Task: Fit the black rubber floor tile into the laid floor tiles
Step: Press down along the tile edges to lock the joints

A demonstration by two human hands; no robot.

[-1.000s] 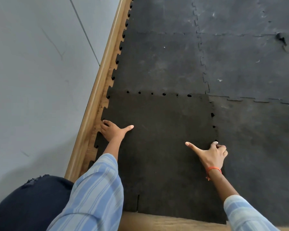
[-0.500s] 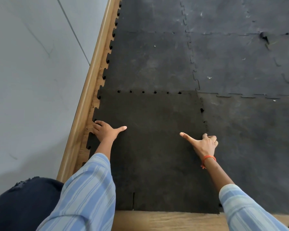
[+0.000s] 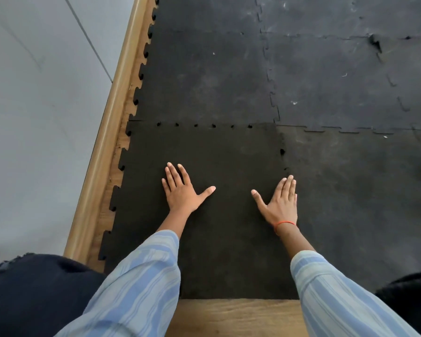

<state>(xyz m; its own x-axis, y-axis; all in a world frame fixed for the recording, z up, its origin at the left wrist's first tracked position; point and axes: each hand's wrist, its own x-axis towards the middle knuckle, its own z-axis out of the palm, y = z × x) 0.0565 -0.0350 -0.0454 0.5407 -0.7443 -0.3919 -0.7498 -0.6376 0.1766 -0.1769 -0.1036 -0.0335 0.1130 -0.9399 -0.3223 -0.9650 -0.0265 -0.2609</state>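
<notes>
The black rubber floor tile lies flat in front of me, darker than the greyer laid floor tiles around it. Its far edge meets the laid tile beyond, with small gaps showing along that toothed seam. Its right edge meets the neighbouring laid tile, with one small gap. My left hand rests flat, palm down, fingers spread, on the tile's middle left. My right hand lies flat and palm down near the tile's right edge, an orange band on its wrist. Neither hand holds anything.
A wooden skirting board and a grey wall run along the left. Bare wooden floor shows at the near edge of the tile. The tile's left teeth face the skirting. My dark-clad knees sit at both lower corners.
Both hands have moved inward from the tile's edges and opened flat, palm down. Before, the left hand was at the left edge and the right hand's fingers were curled at the right seam.
</notes>
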